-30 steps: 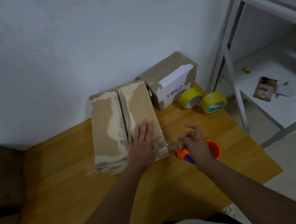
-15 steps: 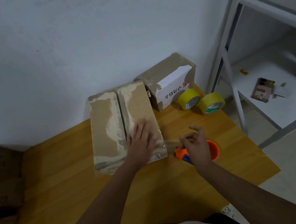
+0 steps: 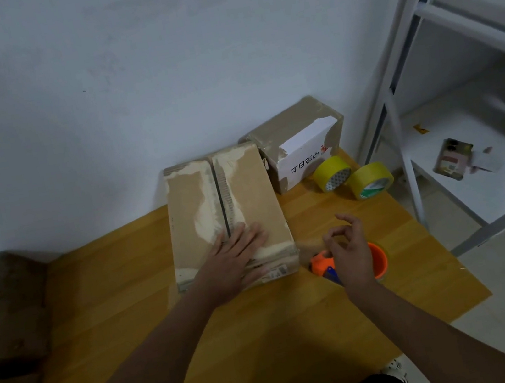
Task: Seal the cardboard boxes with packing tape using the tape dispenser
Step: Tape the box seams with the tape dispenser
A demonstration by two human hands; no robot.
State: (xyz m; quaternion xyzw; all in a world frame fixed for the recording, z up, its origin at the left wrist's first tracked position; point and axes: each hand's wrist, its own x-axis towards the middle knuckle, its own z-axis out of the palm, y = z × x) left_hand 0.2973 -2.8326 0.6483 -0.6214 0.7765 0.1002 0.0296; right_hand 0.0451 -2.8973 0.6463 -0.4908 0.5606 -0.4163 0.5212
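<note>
The wooden bench [image 3: 124,311] runs from the left of the view to a right edge that falls off to pale floor, with its far edge against a blue-grey wall [image 3: 127,78]. A white metal shelf frame [image 3: 397,108] stands just beyond the bench's right edge, and a small object lies on its lower shelf.

At the bench's left end sits a stack of dark wrapped boxes [image 3: 0,317], well apart from the work. The long cardboard box [image 3: 224,209] lies near the middle of the far edge, its top seam running away from the person and its far end close to the wall. Just beside its far right corner stands a smaller cardboard box [image 3: 296,141] with a white label, in the bench's far right corner. Two yellow tape rolls [image 3: 351,175] stand on edge, touching one another, near the right edge in front of that box.

The left hand [image 3: 235,260] lies flat, fingers straight and spread, pressing the near end of the long box across its seam. The right hand [image 3: 350,252] hovers over the orange tape dispenser [image 3: 377,259], fingers loosely curled and apart, holding nothing that can be seen. The dispenser rests on the bench just right of the long box's near right corner. Bare wood lies open between the box and the person, and between the box and the dark stack.
</note>
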